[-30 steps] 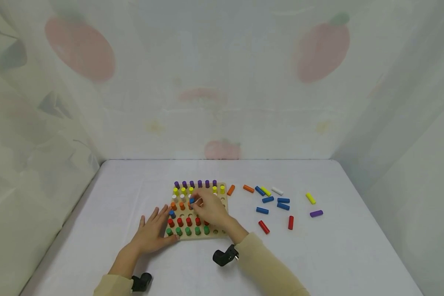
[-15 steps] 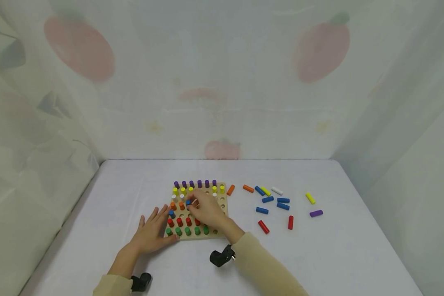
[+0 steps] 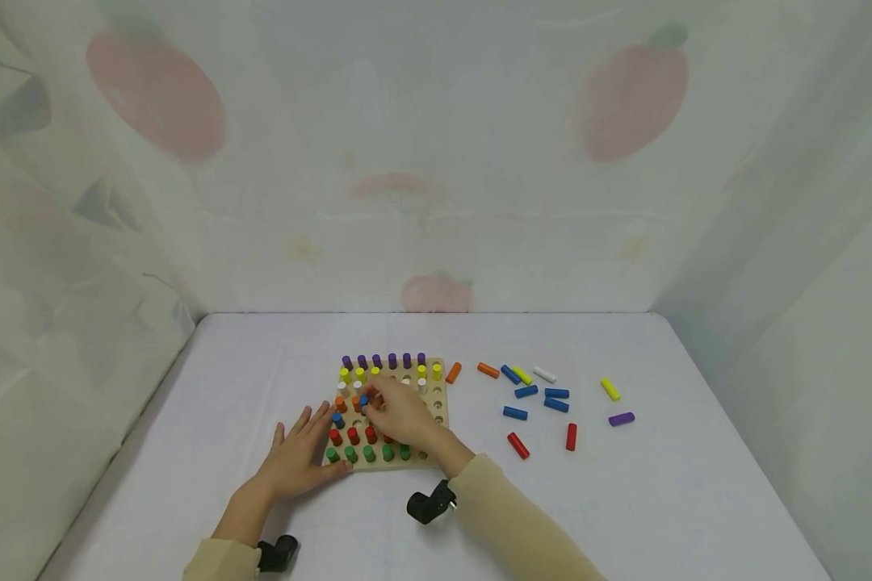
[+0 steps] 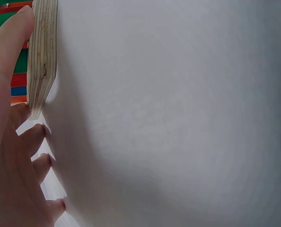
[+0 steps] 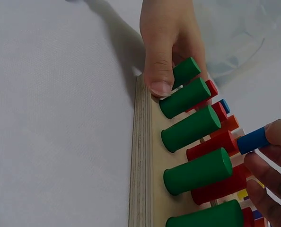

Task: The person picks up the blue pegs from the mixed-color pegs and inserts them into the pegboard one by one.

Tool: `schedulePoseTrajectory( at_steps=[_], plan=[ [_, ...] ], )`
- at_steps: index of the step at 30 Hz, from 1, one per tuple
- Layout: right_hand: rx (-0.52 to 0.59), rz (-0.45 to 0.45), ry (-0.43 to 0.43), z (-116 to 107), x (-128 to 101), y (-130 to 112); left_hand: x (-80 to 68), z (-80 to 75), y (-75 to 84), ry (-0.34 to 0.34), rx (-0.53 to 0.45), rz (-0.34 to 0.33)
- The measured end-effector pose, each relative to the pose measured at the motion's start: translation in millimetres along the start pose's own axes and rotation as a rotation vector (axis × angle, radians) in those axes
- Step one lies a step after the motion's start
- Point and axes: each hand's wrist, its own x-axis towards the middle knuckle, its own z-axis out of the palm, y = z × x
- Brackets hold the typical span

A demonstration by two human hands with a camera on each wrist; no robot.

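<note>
A wooden pegboard [image 5: 143,156] lies on the table with rows of coloured pegs standing in it. My left hand [image 3: 295,461] spreads its fingers at the board's left side, the thumb [image 4: 10,40] on the near corner beside the green pegs [image 5: 191,131]. My right hand [image 3: 407,415] is over the middle of the board and pinches a blue peg [image 5: 252,140] between thumb and fingertips. In the head view the held peg is just right of a standing blue peg [image 3: 337,420], close to the orange pegs [image 3: 340,405]. The right hand hides some holes and pegs behind it.
Loose pegs lie right of the board: several blue ones [image 3: 515,413], orange ones [image 3: 488,370], red ones [image 3: 518,446], yellow ones [image 3: 610,390], a white one [image 3: 545,375] and a purple one [image 3: 621,420]. A white cloth [image 3: 661,500] covers the table.
My right hand has moved a little left over the board with the blue peg, toward the standing blue peg. The left hand has stayed in place.
</note>
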Motion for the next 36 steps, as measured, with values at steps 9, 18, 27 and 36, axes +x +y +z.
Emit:
schedulePoseTrajectory(
  at_steps=[9, 18, 27, 36],
  plan=[
    [-0.015, -0.005, -0.042, 10, 5, -2, 0.8, -3.3, 1.8, -0.001, 0.003, -0.011],
    [-0.057, 0.007, -0.024, 13, 5, -4, 1.6, 0.7, -1.2, -0.010, -0.003, -0.013],
    [-0.073, 0.048, -0.042, 20, 7, 0, 0.9, 0.0, -0.3, -0.014, -0.005, -0.014],
    [-0.111, 0.058, -0.057, 21, 7, -3, 1.7, -0.2, -0.8, -0.016, -0.004, -0.014]
  ],
)
